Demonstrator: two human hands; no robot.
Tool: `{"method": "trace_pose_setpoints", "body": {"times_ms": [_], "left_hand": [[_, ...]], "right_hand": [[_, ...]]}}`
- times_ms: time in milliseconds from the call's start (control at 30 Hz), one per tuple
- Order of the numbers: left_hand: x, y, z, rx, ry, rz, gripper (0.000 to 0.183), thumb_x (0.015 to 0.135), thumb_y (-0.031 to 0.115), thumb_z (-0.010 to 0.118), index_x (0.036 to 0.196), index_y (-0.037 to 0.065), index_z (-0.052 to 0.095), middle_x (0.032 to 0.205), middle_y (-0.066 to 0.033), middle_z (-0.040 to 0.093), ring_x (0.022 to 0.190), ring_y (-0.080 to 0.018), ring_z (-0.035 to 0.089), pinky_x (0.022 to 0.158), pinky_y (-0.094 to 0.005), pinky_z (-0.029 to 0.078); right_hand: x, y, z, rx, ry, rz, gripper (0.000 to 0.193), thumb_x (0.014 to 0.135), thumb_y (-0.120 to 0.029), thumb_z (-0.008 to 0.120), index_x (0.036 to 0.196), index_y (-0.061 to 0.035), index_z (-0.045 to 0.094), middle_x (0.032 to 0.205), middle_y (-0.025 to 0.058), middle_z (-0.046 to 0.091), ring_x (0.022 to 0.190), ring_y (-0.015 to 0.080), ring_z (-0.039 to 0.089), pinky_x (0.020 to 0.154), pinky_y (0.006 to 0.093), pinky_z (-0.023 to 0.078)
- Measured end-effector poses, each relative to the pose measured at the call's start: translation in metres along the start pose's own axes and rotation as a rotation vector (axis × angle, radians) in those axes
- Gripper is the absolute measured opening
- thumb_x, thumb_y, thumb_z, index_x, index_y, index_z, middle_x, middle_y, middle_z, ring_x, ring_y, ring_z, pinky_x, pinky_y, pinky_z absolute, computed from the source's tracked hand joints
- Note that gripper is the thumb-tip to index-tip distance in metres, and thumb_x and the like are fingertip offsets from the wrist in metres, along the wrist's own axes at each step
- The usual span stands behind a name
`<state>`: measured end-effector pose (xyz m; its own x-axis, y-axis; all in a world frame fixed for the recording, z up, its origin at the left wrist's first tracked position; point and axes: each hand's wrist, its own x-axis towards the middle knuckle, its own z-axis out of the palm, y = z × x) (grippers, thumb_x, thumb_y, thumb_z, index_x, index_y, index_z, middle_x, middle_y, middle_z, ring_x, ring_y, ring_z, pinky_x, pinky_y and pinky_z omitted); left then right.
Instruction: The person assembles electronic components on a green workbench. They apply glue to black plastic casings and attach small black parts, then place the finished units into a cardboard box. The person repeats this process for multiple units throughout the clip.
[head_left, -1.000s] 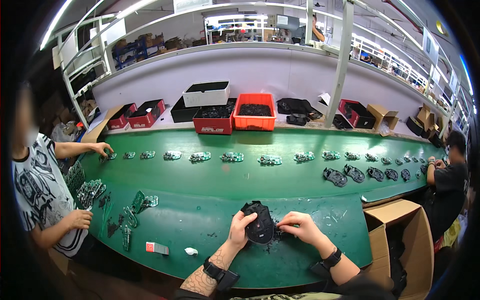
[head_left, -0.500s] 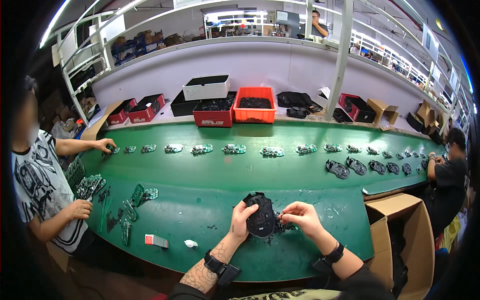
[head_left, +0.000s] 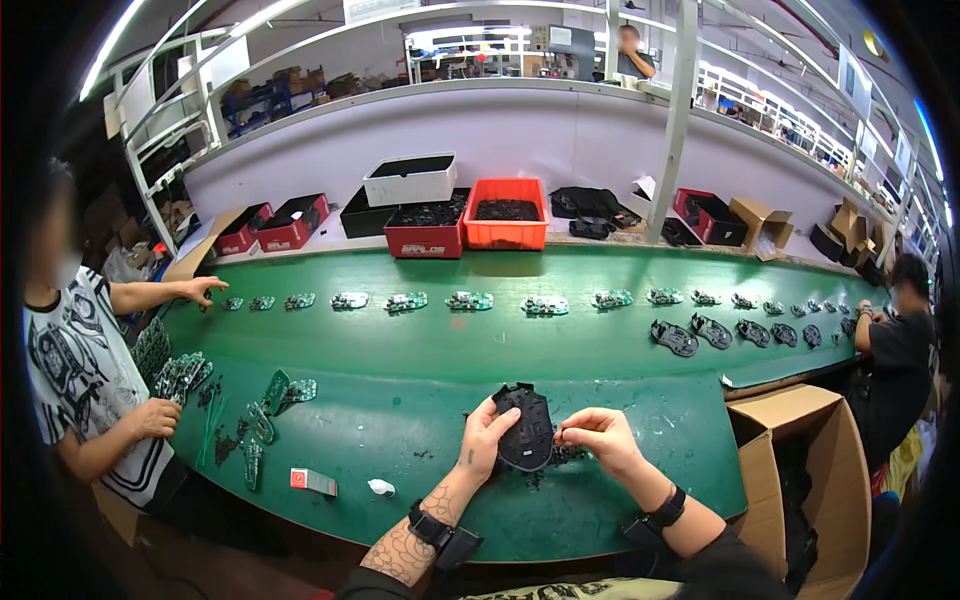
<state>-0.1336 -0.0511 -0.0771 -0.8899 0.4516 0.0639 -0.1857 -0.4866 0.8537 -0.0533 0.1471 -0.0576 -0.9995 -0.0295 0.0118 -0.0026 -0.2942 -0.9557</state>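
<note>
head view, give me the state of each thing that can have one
black shell: gripped in the left hand
right hand: fingertips pinched together, any piece between them too small to tell
orange bin: open, black parts inside
white box: open
large cardboard box: open
circuit boards mid-table: in a row

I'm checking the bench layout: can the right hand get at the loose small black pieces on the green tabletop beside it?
Probably yes: the right hand looks close to the small black pieces, with nothing evident between, though the black mouse-shaped plastic shell in the left hand may hide some.
</note>
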Motion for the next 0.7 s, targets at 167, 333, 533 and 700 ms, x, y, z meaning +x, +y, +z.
{"method": "trace_pose_setpoints", "body": {"times_ms": [167, 333, 533, 700], "left_hand": [[0.001, -0.005, -0.007, 0.110, -0.047, 0.040, 0.028, 0.094, 0.007, 0.056, 0.120, -0.003, 0.054, 0.105, -0.0080, 0.066, 0.091, -0.0132, 0.064, 0.082, -0.0276, 0.053], [-0.002, -0.003, -0.003, 0.111, -0.088, 0.052, 0.029, 0.094, 0.007, 0.056, 0.121, -0.003, 0.053, 0.106, -0.0089, 0.066, 0.093, -0.0133, 0.065, 0.081, -0.0270, 0.053], [-0.007, 0.000, -0.005, 0.171, -0.085, 0.071, 0.033, 0.094, 0.007, 0.056, 0.124, -0.005, 0.050, 0.109, -0.0109, 0.065, 0.095, -0.0141, 0.064, 0.083, -0.0277, 0.053], [-0.002, -0.005, -0.007, 0.158, -0.127, 0.075, 0.033, 0.095, 0.007, 0.055, 0.125, -0.006, 0.050, 0.109, -0.0110, 0.065, 0.095, -0.0140, 0.064, 0.082, -0.0271, 0.053]], "right_hand": [[-0.001, 0.002, 0.010, -0.211, -0.099, -0.272, 0.011, 0.082, -0.002, 0.072, 0.092, -0.0001, 0.071, 0.096, 0.0066, 0.068, 0.088, 0.0158, 0.064, 0.080, 0.0278, 0.052], [0.001, -0.004, 0.014, -0.658, -0.007, -0.467, 0.014, 0.076, -0.003, 0.075, 0.090, -0.0038, 0.072, 0.092, 0.0058, 0.063, 0.085, 0.0164, 0.062, 0.076, 0.0280, 0.051], [0.001, -0.003, 0.014, -0.674, -0.081, -0.439, 0.012, 0.077, -0.003, 0.075, 0.089, -0.0034, 0.072, 0.094, 0.0055, 0.062, 0.083, 0.0138, 0.062, 0.070, 0.0267, 0.052], [0.000, -0.005, 0.015, -0.716, -0.074, -0.420, 0.013, 0.076, -0.002, 0.075, 0.088, -0.0034, 0.071, 0.093, 0.0062, 0.062, 0.083, 0.0168, 0.062, 0.071, 0.0291, 0.052]]}}
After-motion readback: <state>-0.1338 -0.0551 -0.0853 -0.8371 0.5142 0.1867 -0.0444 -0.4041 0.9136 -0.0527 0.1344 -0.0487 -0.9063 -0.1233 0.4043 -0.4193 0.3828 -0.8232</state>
